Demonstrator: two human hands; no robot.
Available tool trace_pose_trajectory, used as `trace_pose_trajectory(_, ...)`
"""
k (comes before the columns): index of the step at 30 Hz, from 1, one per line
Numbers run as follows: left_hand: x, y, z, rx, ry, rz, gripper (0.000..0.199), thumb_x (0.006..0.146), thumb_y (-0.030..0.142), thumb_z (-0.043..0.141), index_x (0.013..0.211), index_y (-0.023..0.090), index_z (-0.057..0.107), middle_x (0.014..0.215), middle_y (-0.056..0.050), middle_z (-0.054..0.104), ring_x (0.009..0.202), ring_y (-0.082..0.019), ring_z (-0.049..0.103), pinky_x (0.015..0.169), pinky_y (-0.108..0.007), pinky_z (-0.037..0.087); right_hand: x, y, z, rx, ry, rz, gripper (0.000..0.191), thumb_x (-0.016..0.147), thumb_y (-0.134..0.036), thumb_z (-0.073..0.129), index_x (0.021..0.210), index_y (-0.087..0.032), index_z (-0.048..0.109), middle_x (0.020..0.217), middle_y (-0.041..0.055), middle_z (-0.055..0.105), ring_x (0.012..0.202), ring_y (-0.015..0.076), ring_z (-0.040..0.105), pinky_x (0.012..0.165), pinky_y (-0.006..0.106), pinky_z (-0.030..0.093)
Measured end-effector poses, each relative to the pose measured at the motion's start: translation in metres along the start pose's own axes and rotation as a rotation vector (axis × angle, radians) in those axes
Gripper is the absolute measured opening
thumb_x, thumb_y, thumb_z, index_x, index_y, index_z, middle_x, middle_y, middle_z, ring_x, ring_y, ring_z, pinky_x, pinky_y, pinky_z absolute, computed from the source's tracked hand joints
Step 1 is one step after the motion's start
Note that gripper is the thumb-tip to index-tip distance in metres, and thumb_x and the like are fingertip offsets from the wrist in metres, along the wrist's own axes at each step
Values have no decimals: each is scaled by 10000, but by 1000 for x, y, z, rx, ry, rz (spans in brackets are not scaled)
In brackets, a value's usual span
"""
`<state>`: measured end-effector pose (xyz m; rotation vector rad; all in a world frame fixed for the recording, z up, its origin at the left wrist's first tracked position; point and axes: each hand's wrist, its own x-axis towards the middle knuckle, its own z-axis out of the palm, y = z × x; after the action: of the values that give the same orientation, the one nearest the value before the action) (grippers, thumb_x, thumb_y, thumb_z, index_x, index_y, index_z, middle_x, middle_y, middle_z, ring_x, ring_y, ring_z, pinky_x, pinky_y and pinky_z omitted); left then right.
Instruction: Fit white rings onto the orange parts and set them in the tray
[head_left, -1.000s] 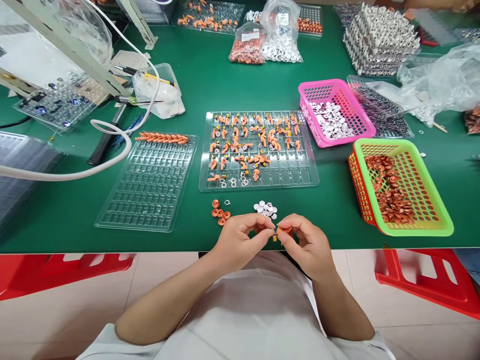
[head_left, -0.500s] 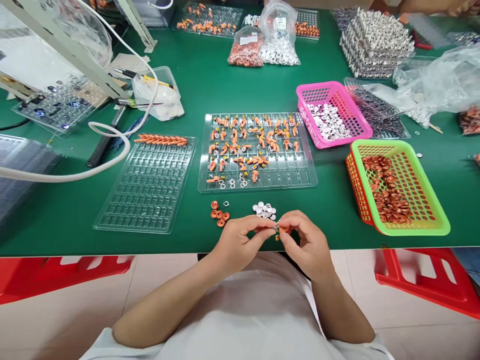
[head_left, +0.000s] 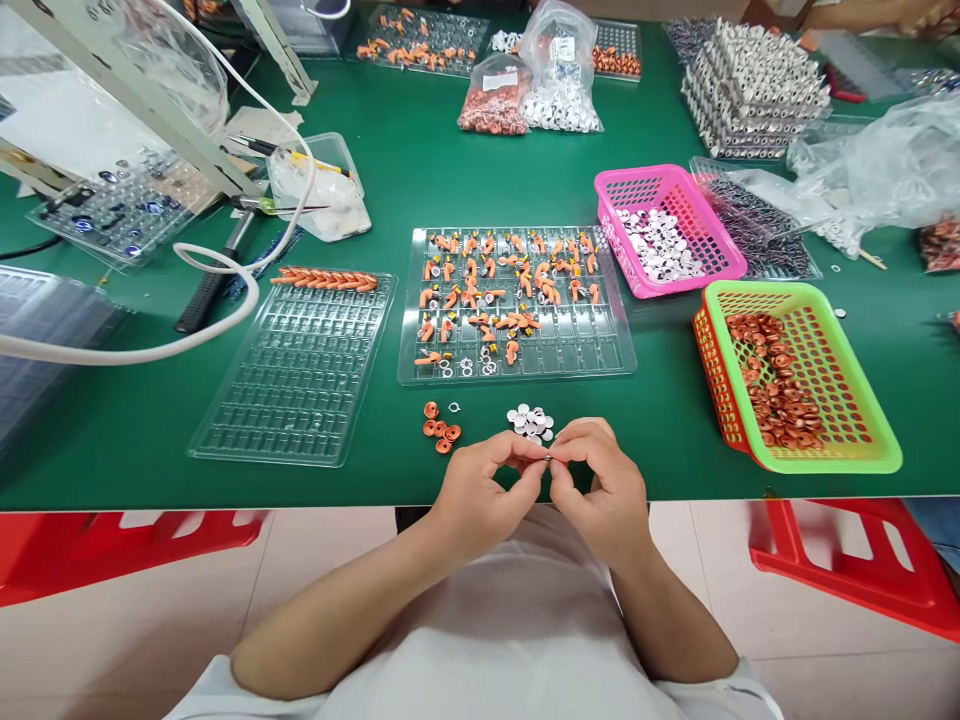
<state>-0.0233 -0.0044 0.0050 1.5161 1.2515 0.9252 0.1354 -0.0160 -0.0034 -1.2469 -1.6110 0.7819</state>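
Observation:
At the table's front edge, my left hand (head_left: 484,490) and my right hand (head_left: 604,487) meet fingertip to fingertip. Both are closed in a pinch around one tiny piece (head_left: 548,458), of which only a dark, shiny sliver shows; the fingers hide the rest. Just beyond the fingertips lies a small pile of white discs (head_left: 531,420). Several copper-coloured round caps (head_left: 441,430) lie to the left of it, with a small silver ring (head_left: 454,407) beside them. Farther back, a clear tray (head_left: 577,350) bears many orange curved pieces with yellow bits, and some loose rings.
To the right stand a pink basket (head_left: 724,235) of white discs and a green basket (head_left: 862,420) of copper caps. An emptier clear tray (head_left: 277,400) lies left, near a hammer (head_left: 214,275) and a white hose (head_left: 247,300). Red stools (head_left: 862,560) flank me below the table.
The orange and yellow bits that showed between my fingers are now out of sight. My right hand has shifted slightly left and its fingertips have closed in against the left ones.

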Motion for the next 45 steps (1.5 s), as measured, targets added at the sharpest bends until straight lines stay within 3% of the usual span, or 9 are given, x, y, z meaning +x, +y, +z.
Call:
trace_pose_trajectory(9, -3, -3, 3, -113, 22, 39, 111, 792, 112, 587, 773, 142, 692, 719, -53, 725, 666, -159, 678, 637, -258, 548, -4, 7, 11, 205, 3, -24, 233, 773, -5, 552, 796, -236, 535, 809, 11, 537, 799, 193, 521, 668, 340, 452)
trace_pose_trajectory(14, -2, -4, 5, -116, 39, -8, 110, 776, 111, 591, 755, 145, 693, 704, -43, 717, 654, -154, 667, 636, -250, 535, -5, 10, 12, 187, 17, -15, 230, 790, -11, 554, 815, -239, 538, 806, 6, 537, 803, 192, 519, 675, 340, 450)
trace_pose_trajectory(21, 5, -1, -2, -23, -123, -11, 135, 881, 144, 580, 925, 172, 704, 824, -26, 751, 750, -151, 697, 697, -234, 538, -8, 13, -4, 81, -81, 53, 167, 888, -85, 571, 922, -246, 596, 889, 17, 608, 868, 190, 571, 737, 348, 484)
trace_pose_trajectory(25, 2, -2, -2, 76, -145, 110, 182, 921, 131, 535, 1023, 183, 678, 920, -45, 762, 848, -181, 710, 779, -283, 549, -11, 15, -16, -67, -164, -40, 185, 927, -123, 591, 1061, -250, 605, 966, 35, 644, 954, 210, 579, 807, 381, 480)
trace_pose_trajectory(32, -11, -8, -3, 149, -172, 259, 327, 941, 94, 467, 1260, 117, 533, 1066, -128, 754, 1009, -231, 707, 904, -353, 554, -14, 25, -16, -279, -176, -267, 192, 922, -87, 587, 1060, -217, 608, 1051, 71, 650, 1023, 250, 564, 887, 451, 428)
trace_pose_trajectory(36, -12, -8, -20, 215, -161, 217, 342, 936, 116, 497, 1266, 169, 565, 1113, -99, 739, 999, -221, 697, 868, -343, 562, -15, 27, -16, -172, -180, -219, 169, 916, -74, 570, 1011, -213, 584, 1055, 76, 622, 1060, 253, 551, 891, 441, 444)
trace_pose_trajectory(38, -8, -11, -36, 289, -84, 175, 280, 944, 147, 511, 1196, 205, 618, 1058, -65, 737, 921, -203, 688, 837, -337, 555, -16, 25, -18, -66, -175, -153, 160, 923, -70, 548, 979, -217, 574, 1021, 70, 604, 1048, 248, 552, 871, 429, 458)
trace_pose_trajectory(42, 8, -23, -76, 484, 110, 45, 231, 952, 183, 503, 1126, 179, 655, 1103, -97, 667, 982, -217, 645, 875, -357, 534, -18, 21, -24, 156, -105, -37, 152, 939, -78, 520, 944, -220, 573, 956, 64, 582, 993, 240, 560, 786, 391, 487)
trace_pose_trajectory(45, 18, -32, -95, 589, 85, -64, 228, 952, 226, 521, 1117, 172, 669, 1074, -94, 648, 958, -225, 639, 860, -375, 536, -17, 19, -25, 210, -70, -8, 149, 947, -84, 519, 933, -220, 579, 938, 64, 579, 979, 236, 559, 759, 374, 490)
